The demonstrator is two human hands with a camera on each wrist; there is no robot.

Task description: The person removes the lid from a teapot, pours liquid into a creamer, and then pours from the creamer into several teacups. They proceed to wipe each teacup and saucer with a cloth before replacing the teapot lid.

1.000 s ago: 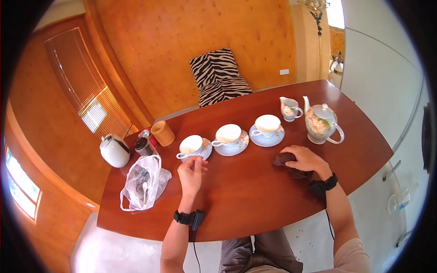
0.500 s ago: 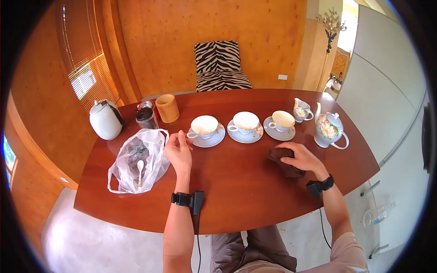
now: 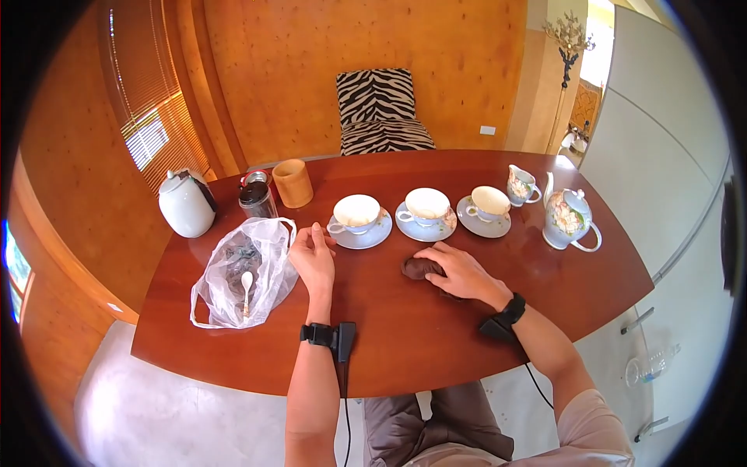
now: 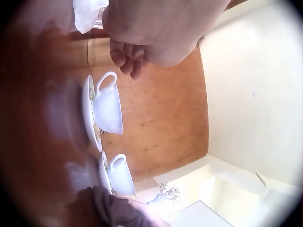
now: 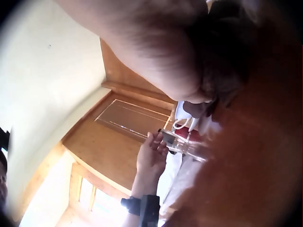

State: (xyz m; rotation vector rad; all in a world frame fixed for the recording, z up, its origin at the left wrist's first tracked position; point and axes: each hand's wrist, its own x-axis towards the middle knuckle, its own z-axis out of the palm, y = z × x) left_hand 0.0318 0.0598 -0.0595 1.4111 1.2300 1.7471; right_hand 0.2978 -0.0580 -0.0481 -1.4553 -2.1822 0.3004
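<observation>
My right hand (image 3: pixel 464 274) holds a bunched dark brown cloth (image 3: pixel 419 268) down on the red-brown table, thumb and fingers bent over it. In the left wrist view the cloth (image 4: pixel 111 208) shows below two cups. My left hand (image 3: pixel 313 265) hovers with loosely bent fingers, nothing in it, between a white plastic bag (image 3: pixel 214 292) and the leftmost teacup (image 3: pixel 356 214). A middle teacup (image 3: pixel 427 206) and a right teacup (image 3: pixel 489 203) also stand on saucers, just beyond the cloth. A white spoon (image 3: pixel 247 292) lies at the bag.
A floral teapot (image 3: pixel 565 222) and a small floral creamer (image 3: pixel 522 187) stand at the right. At the left are a white pot (image 3: pixel 187 208), a dark-lidded glass jar (image 3: pixel 257 198) and a wooden cup (image 3: pixel 292 184). Behind the table is a zebra-striped chair (image 3: pixel 381 105).
My right hand has slid the cloth leftward across the table to in front of the middle cup. My left hand stays by the bag, while the head view has tilted and shifted.
</observation>
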